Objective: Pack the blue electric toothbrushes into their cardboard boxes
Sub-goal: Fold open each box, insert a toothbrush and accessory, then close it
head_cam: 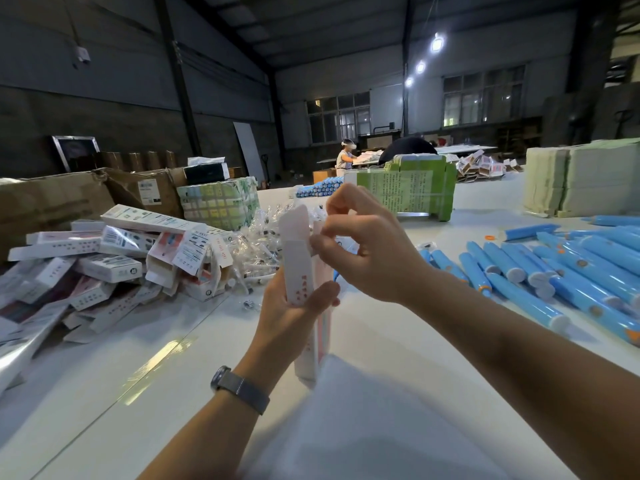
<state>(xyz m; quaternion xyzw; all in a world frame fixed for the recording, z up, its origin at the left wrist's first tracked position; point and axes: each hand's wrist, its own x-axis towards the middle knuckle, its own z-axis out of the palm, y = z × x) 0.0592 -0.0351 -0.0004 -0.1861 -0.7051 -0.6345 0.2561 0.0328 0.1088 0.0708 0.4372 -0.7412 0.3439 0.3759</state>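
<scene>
Your white box [297,258] stands upright, top flap open; blue toothbrushes [554,268] lie loose to its right.

We find a box [297,258] held upright above the surface [145,358], in the left hand [294,306], the right hand [360,247] at its top flap. A pile of boxes [114,258] lies left, toothbrushes [561,271] right. Cartons [69,199] stand behind the pile; stacked packs [581,178] sit far right.

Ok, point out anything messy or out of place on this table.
The packed boxes on the left lie in a jumbled heap, several tilted with flaps open. One orange ring lies loose beside the blue toothbrushes. Nothing looks spilled.
</scene>
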